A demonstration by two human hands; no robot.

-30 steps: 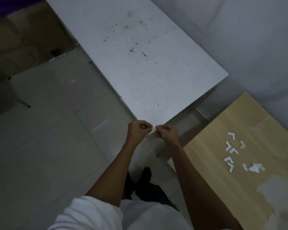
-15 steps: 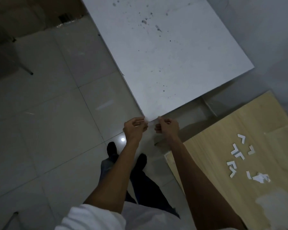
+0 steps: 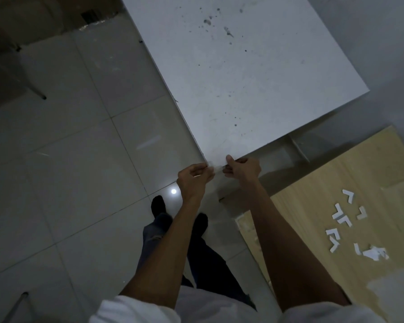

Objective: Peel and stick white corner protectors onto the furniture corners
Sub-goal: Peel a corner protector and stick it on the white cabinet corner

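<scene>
Forearms stretch forward, meeting at the white table's (image 3: 243, 78) near corner. Left hand (image 3: 194, 178) and right hand (image 3: 241, 170), fingers curled, pinch what seems a corner protector (image 3: 216, 167) against that corner, blurred.

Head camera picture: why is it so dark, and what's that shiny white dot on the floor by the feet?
Head view: the room is dimly lit, so everything looks grey and murky; the dot is glare, probably a lamp mirrored in the glossy floor tiles; the white piece pinched between the left hand and the right hand is smeared too soft to make out.
</scene>
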